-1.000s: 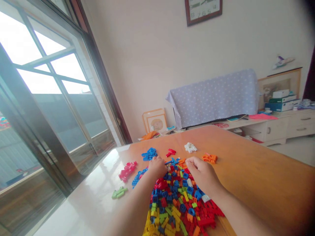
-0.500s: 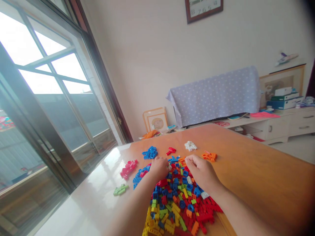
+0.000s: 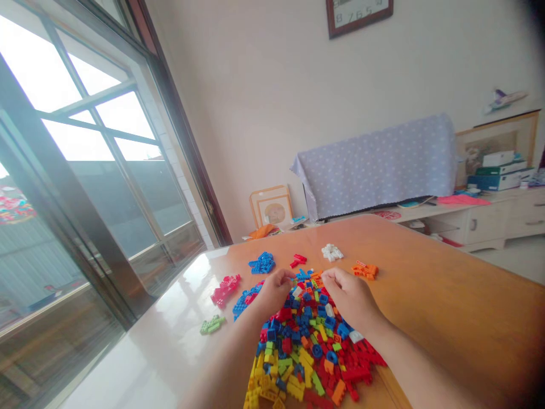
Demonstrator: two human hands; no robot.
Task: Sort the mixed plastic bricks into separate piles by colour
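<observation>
A large mixed pile of toy building bricks point(image 3: 303, 341) in yellow, red, blue, green and orange spreads below and between my hands. My left hand point(image 3: 276, 291) hovers at the pile's upper left edge, fingers curled together; whatever they hold is hidden. Across from it, my right hand point(image 3: 348, 291) is closed above the upper right of the pile, its fingertips bent inward and their contents out of sight. A white brick point(image 3: 297, 292) lies in the pile just below my left fingertips. Blue bricks point(image 3: 243, 304) lie left of my left wrist.
Small sorted groups ring the pile: light green bricks point(image 3: 212, 324), pink bricks point(image 3: 225, 290), blue bricks point(image 3: 261, 263), red bricks point(image 3: 298, 260), white bricks point(image 3: 332, 252) and orange bricks point(image 3: 365, 270). They rest on a glossy wooden table point(image 3: 447, 307). A cloth-covered screen point(image 3: 374, 167) stands beyond.
My left hand has drawn up slightly, its fingers now curled above the white brick. My right hand stays nearly in place. The whole view has shifted a little.
</observation>
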